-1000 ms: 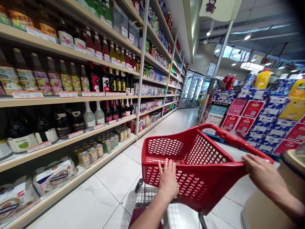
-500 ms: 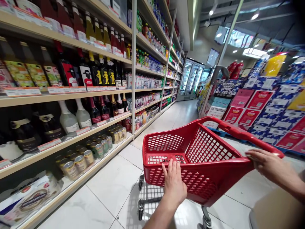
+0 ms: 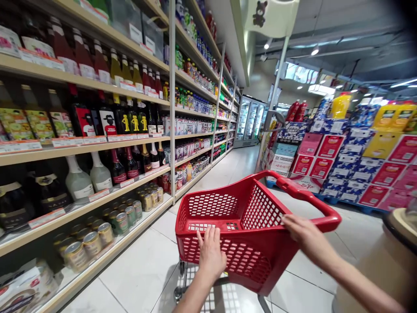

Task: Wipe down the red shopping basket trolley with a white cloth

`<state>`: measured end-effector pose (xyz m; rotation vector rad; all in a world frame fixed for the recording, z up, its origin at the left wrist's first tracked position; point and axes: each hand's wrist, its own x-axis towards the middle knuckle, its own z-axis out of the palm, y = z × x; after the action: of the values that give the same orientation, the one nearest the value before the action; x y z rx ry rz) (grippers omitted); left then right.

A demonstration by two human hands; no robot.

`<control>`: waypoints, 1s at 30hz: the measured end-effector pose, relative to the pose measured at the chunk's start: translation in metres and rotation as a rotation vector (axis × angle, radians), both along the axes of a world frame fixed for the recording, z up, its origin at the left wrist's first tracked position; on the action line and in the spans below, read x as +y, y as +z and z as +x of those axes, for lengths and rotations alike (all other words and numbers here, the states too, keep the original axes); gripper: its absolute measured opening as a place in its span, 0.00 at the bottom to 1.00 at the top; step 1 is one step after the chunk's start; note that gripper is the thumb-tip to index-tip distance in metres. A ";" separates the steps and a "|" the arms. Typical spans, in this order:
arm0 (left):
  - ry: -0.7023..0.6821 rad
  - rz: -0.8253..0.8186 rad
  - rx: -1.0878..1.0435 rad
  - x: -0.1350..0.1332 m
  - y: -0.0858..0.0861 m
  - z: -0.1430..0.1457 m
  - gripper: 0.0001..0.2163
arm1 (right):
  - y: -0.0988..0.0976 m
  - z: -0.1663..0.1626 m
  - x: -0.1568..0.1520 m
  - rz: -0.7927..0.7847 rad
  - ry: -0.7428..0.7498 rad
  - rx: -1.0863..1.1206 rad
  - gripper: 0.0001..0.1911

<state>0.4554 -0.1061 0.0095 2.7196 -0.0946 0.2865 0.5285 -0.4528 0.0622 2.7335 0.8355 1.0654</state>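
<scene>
"What is at the far left?"

"Beige-edged shelving [image 3: 65, 151], running back along the aisle. Pale frosted glass bottles [image 3: 78, 180] stand upright on one of its lower levels, and beneath them are short gold-coloured metal cans [image 3: 92, 243], in rows."

"And next to that?"

"A white tile floor [image 3: 127, 269], then the left hand [image 3: 211, 256]. It is palm down, with the fingers laid over the near rim of a red plastic shopping cart with perforated sides [image 3: 254, 234]. The thumb is hidden, so I can't tell whether the hand is gripping."

"Where is the cart exactly?"

"On the floor in front of the person, to the right of the shelving and well apart from the cans. Far behind it is a tall glass-doored fridge [image 3: 250, 119]."

"The other hand?"

"The right hand [image 3: 297, 228] is on the cart's rim, near the curved red handle [image 3: 302, 192]. Its fingers are blurred, so I can't tell how tightly they close."

"Anything further right?"

"Red printed boxes [image 3: 330, 145] in a pile, blue-and-white patterned boxes [image 3: 348, 165] stacked beside them, and at the near right a rounded beige container with a dark rim [image 3: 384, 248]."
</scene>
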 end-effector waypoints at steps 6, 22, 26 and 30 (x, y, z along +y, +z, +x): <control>0.031 0.113 -0.012 -0.001 0.005 -0.006 0.33 | 0.015 -0.018 -0.027 0.044 -0.158 -0.167 0.17; 0.094 0.061 0.068 -0.027 0.023 -0.025 0.32 | 0.019 -0.055 -0.008 0.106 -0.025 -0.134 0.16; 0.064 0.082 0.094 -0.026 0.024 -0.031 0.32 | 0.011 -0.060 -0.006 0.097 0.016 -0.124 0.16; 0.050 0.151 0.120 -0.025 0.023 -0.041 0.35 | 0.009 -0.066 -0.019 0.266 -0.186 -0.210 0.15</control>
<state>0.4140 -0.1309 0.0324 2.8846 -0.0142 0.1343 0.4626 -0.4714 0.0713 2.7661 0.4268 1.4820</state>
